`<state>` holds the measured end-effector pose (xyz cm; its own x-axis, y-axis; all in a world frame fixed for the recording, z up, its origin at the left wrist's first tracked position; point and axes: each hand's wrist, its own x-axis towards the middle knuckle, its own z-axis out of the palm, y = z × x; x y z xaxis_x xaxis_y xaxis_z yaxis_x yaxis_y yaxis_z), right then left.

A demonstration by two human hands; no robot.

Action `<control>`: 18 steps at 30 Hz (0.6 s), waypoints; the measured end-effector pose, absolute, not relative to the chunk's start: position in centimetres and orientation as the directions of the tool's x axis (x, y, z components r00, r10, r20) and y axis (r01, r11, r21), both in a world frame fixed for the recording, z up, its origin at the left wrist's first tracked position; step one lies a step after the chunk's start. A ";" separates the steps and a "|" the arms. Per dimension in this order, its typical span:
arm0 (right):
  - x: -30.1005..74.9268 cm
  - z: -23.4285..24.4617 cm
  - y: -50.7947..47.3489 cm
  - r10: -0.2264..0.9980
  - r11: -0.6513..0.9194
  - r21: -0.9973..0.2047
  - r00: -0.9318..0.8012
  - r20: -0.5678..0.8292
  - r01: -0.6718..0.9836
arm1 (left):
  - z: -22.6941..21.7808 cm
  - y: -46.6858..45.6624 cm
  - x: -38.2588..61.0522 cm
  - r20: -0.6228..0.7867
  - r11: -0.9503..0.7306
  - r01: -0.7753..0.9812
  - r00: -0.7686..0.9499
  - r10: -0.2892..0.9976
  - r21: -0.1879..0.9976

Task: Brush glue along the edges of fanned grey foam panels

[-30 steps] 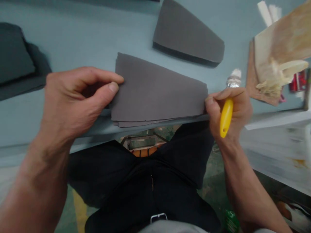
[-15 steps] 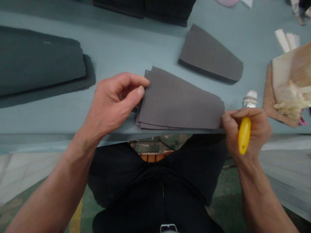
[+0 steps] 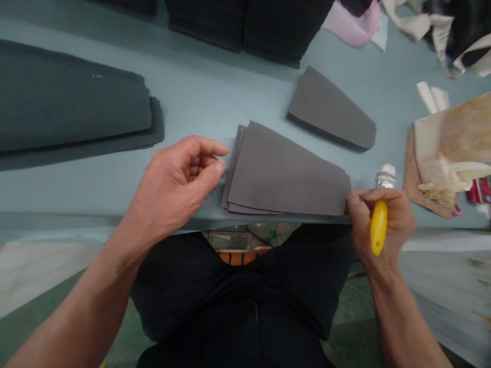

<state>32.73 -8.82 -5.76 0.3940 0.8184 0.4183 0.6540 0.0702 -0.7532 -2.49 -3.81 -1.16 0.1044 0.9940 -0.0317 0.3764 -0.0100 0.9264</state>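
Observation:
A thin stack of grey tapered fabric pieces (image 3: 287, 171) lies slightly fanned at the table's front edge. Just off its wide left end is my left hand (image 3: 180, 176), thumb and forefinger apart with nothing between them. My right hand (image 3: 387, 217) is closed around a brush with a yellow handle (image 3: 379, 227); its bristle end, wrapped in something silvery, points away from me. The thumb and forefinger of that hand also meet the narrow right end of the stack. Whether they pinch it is hard to see. Behind lies a thicker, neat stack of similar grey pieces (image 3: 333, 107).
Dark green folded cloth (image 3: 72, 102) covers the table's left side. Black stacks (image 3: 245, 25) stand at the back. To the right are a stained board (image 3: 448, 138) with dried yellowish residue, white strips (image 3: 432, 97), and pink cloth (image 3: 355, 23). The blue-grey tabletop (image 3: 199, 97) ends just before my lap.
My left hand has drawn back slightly from the stack's left edge, leaving a small gap. The right hand keeps the brush at the stack's narrow end. The view has shifted a little.

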 end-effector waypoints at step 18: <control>33.3 -6.5 -9.7 0.832 0.043 -0.754 0.394 0.390 0.656 | -1.7 -4.3 -2.5 -0.096 0.042 0.386 0.123 0.988 0.921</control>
<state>33.31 -9.67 -6.52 0.3936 0.8324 0.3901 0.6556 0.0433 -0.7539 -2.47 -4.31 -1.71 0.1233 0.9877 -0.0964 0.3862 0.0417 0.9215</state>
